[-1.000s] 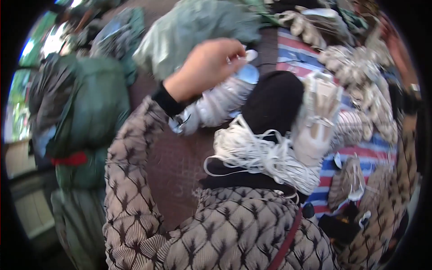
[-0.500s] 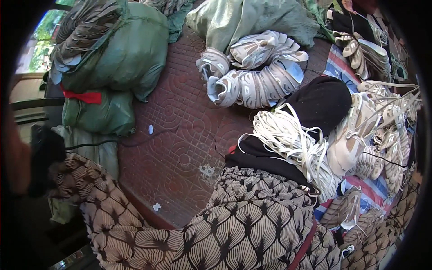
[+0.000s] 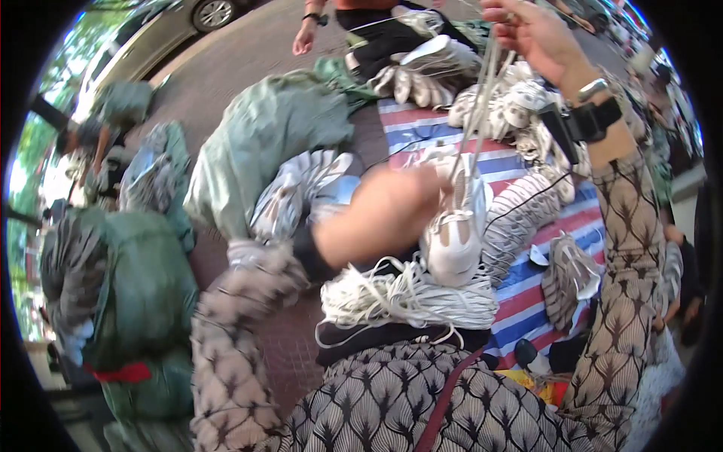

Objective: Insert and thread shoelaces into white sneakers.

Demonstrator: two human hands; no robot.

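Note:
My right hand, raised at the top right, is closed on a white shoelace that runs down, pulled fairly straight, to a shoe upper. This beige and white shoe upper rests toe toward me over my lap. My left hand is beside the upper's lace area, smeared by motion; its fingers are partly hidden, so I cannot make out its grip. A thick bundle of loose white shoelaces lies across my lap, just below the toe.
Stacked shoe uppers lie on a striped sheet at right. A pale green sack and nested uppers sit left of centre; a dark green sack is far left. Across from me is another person's hand.
The view has swung right and up. My left hand has come from the far left to the shoe upper. My right hand has come into view, raised with the lace; the upper now lies in front of me.

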